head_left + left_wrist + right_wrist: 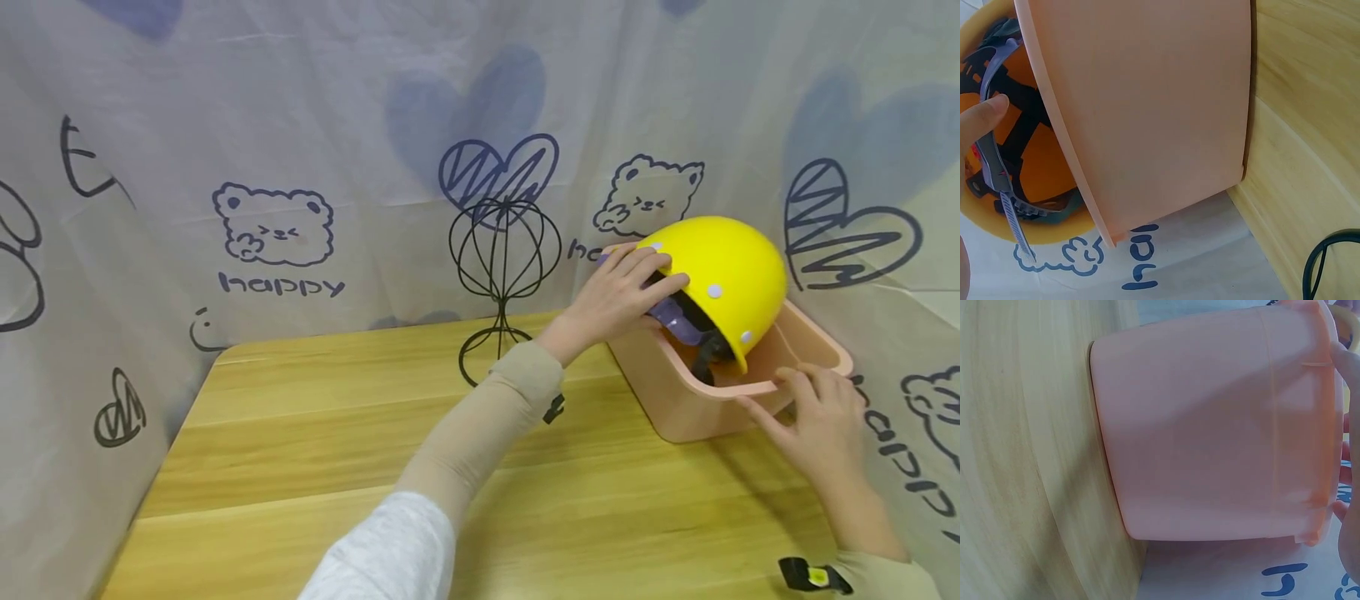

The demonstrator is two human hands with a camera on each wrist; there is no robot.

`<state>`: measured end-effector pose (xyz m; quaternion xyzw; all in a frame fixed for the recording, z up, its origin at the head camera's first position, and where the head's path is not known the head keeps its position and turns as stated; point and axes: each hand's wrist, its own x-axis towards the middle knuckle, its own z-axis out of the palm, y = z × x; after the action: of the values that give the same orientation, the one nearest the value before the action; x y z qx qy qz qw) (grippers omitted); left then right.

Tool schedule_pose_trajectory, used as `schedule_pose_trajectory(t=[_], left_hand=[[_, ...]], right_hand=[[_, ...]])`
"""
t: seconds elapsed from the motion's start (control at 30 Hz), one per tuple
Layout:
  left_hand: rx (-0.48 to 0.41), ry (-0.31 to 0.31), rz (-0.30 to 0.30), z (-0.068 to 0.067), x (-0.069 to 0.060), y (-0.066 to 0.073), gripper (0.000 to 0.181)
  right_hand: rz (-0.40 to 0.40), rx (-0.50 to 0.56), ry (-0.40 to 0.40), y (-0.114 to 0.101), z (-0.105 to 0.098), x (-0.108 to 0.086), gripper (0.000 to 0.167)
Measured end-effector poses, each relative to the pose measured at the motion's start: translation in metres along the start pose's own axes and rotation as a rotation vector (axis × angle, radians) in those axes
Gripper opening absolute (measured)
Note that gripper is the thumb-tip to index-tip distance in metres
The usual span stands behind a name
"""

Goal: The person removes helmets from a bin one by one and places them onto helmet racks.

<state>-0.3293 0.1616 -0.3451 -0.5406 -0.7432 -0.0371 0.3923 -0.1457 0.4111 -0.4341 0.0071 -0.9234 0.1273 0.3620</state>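
A yellow helmet (731, 267) is tilted over the pink bin (697, 417), partly inside it, its strapped underside facing left. My left hand (618, 292) grips the helmet's left edge; in the left wrist view a thumb lies on the inner harness (997, 169) of the helmet (979, 219), beside the bin's wall (1141, 112). My right hand (821, 417) holds the bin's near right rim, and in the right wrist view its fingers lie along the rim of the bin (1210, 437). The helmet hides part of the bin's inside.
A black wire stand (501, 308) with a round cage top stands at the back of the wooden table (322, 433), left of the bin. A printed cloth (337, 108) hangs behind the table and along its sides.
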Motion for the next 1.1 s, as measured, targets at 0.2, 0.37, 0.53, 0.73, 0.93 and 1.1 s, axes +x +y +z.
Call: schedule_pose_trajectory(t=[0.2, 0.37, 0.53, 0.73, 0.93, 1.1], left_hand=[[0.019, 0.015, 0.011, -0.004, -0.003, 0.000, 0.050], [0.035, 0.016, 0.022, -0.005, -0.005, 0.000, 0.044], [0.030, 0.056, 0.024, -0.007, -0.006, 0.001, 0.041], [0.028, 0.082, 0.013, -0.013, -0.007, -0.001, 0.041], [0.036, 0.074, -0.008, -0.021, -0.008, -0.003, 0.042], [0.041, 0.102, -0.009, -0.028, -0.010, -0.006, 0.042]], right_hand=[[-0.011, -0.014, -0.002, -0.002, 0.000, 0.002, 0.093], [-0.007, -0.011, -0.004, -0.002, -0.001, 0.001, 0.091], [-0.011, -0.009, 0.011, -0.001, -0.002, -0.001, 0.093], [-0.001, -0.003, -0.003, -0.002, -0.003, -0.001, 0.091], [0.024, -0.016, -0.036, -0.004, -0.003, -0.001, 0.085], [0.027, -0.013, -0.038, -0.005, -0.003, 0.000, 0.084]])
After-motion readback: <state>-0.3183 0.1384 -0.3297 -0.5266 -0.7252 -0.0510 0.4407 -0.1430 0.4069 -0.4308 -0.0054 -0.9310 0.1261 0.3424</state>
